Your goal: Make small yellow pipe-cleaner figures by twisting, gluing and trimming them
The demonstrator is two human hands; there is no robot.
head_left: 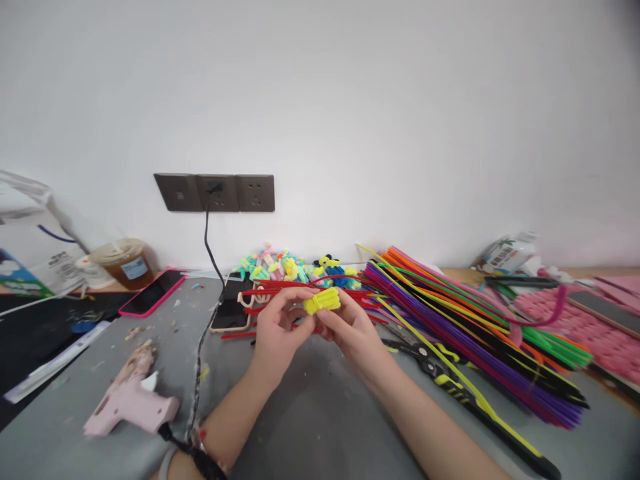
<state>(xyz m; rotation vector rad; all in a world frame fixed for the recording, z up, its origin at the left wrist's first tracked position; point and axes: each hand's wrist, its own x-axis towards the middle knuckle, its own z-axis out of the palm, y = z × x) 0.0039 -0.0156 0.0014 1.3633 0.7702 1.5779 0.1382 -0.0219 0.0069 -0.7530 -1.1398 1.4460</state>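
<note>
Angling inward, curled and close together, the left grip (283, 321) and right grip (351, 325) pinch a fuzzy yellow bundle (323, 301).

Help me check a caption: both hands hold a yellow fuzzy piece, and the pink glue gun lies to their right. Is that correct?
Not quite: the head view shows the pink glue gun on the left, not the right. The left hand and right hand do both hold the yellow fuzzy piece.
</note>
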